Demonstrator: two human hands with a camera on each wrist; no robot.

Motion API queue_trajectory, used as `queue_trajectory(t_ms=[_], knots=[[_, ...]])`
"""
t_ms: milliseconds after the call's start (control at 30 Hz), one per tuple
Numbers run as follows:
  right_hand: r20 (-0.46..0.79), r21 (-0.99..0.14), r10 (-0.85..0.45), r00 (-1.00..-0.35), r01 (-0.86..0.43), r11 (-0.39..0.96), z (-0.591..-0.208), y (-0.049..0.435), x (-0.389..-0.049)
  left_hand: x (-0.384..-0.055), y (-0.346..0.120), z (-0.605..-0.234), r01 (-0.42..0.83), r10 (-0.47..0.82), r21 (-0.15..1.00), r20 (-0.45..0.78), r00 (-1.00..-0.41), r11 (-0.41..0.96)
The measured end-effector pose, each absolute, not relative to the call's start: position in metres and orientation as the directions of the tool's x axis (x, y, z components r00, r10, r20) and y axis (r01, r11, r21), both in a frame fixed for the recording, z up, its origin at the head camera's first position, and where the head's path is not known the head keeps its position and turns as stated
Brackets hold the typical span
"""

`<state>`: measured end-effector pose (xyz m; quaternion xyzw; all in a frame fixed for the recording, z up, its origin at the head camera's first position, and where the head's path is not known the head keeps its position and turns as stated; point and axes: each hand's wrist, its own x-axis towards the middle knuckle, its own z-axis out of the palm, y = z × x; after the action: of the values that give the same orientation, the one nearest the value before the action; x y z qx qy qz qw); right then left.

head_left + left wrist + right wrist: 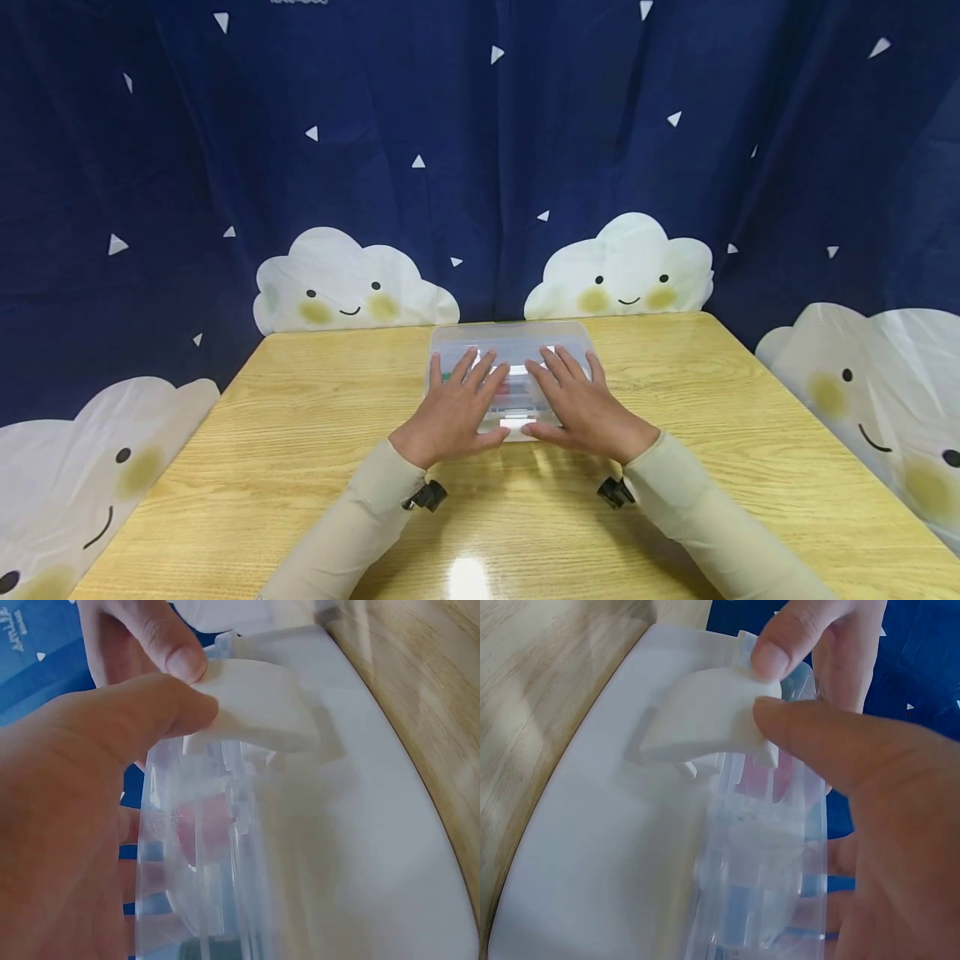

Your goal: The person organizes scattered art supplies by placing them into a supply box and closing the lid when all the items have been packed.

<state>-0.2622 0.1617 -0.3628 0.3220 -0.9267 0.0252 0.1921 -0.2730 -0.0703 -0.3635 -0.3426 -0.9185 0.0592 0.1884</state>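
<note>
A clear-lidded plastic storage box [510, 335] lies on the table in front of the person. Through its lid, red, green and white items show faintly; their kinds are hard to make out. The left hand [453, 417] rests on the lid's left half, fingers spread and fairly straight. On the right half lies the right hand [592, 412] in the same way. Both thumbs touch the upper edge of the white latch [259, 701] at the front middle. In the right wrist view the latch [705, 712] stands out from the white lower body [592, 802].
The box stands on a light wood-grain table [322, 400], near its far edge. Behind and beside it hangs a dark blue curtain [360, 100] with white triangles and smiling clouds. A small black device [426, 497] sits at each wrist.
</note>
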Motion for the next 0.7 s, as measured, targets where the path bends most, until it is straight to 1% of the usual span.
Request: queue_trajectory(t_ms=[133,267,500,700], knots=[[0.387,0.075,-0.582,-0.715,-0.605,0.793,-0.3626,0.1609,-0.262,-0.273,-0.0702,-0.3645,0.611,0.645,-0.214,0.316,-0.695,0.762],[0.386,0.068,-0.57,-0.725,-0.594,0.801,-0.3636,0.1602,-0.2628,-0.2739,-0.0693,-0.3664,0.607,0.635,-0.197,0.341,-0.694,0.77],[0.396,0.072,-0.554,-0.733,-0.576,0.814,-0.3653,0.158,-0.2641,-0.274,-0.0673,-0.3689,0.582,0.618,-0.217,0.363,-0.697,0.784],[0.406,0.059,-0.539,-0.738,-0.567,0.821,-0.3657,0.1561,-0.2638,-0.275,-0.0642,-0.3727,0.564,0.603,-0.228,0.41,-0.684,0.794]])
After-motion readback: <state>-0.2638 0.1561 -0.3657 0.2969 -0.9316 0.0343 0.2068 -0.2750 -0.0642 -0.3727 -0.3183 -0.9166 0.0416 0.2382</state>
